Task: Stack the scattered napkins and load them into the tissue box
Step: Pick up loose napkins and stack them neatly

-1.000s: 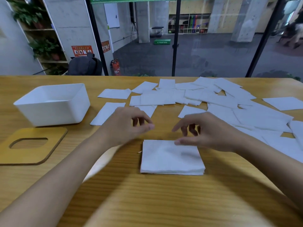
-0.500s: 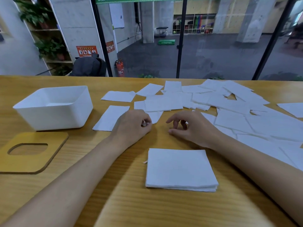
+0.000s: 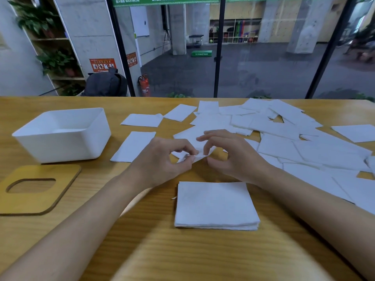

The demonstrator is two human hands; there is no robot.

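The left hand [image 3: 162,160] and right hand [image 3: 238,158] each close a grip on one napkin [image 3: 192,136], lifted off the bench [image 3: 142,252] (its near edge crumpled). The stack [image 3: 215,205] lies at 6 o'clock from them, the tissue box [image 3: 60,136] at 9, and the loose napkins [image 3: 304,149] from 12 to 3.

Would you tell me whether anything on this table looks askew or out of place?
A small pale scrap lies beside the napkin stack's left edge. The scattered napkins overlap at odd angles. The napkin pinched by the left hand is crumpled at its corner.
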